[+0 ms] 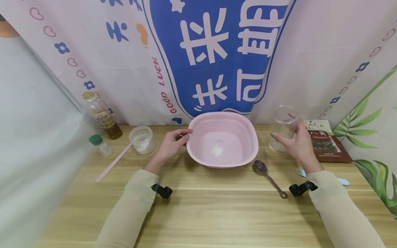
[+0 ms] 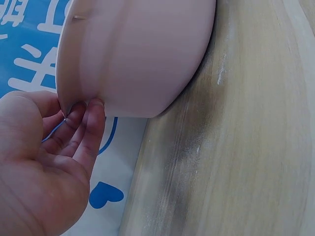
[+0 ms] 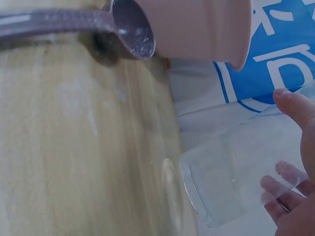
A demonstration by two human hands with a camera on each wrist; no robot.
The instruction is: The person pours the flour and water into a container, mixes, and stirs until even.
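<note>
A pink plastic basin point(image 1: 221, 148) stands on the wooden table. At its left rim is my left hand point(image 1: 170, 146); in the left wrist view its thumb and fingers point(image 2: 92, 123) pinch the basin's edge point(image 2: 133, 59). My right hand point(image 1: 300, 144) holds a tall clear plastic cup point(image 1: 281, 129) to the right of the basin, thumb on the near left side and fingers round the far side. In the right wrist view the cup point(image 3: 211, 182) has its base close to the tabletop. A brown spoon point(image 1: 269, 177) lies between basin and right wrist.
Left of the basin are an oil bottle point(image 1: 107, 120), a green-capped shaker point(image 1: 100, 145), pink chopsticks point(image 1: 113, 163) and a tub of white powder point(image 1: 143, 140). A brown packet point(image 1: 330, 148) and a light-blue fork point(image 1: 343, 181) lie at the right. A printed cloth point(image 1: 130, 79) hangs behind.
</note>
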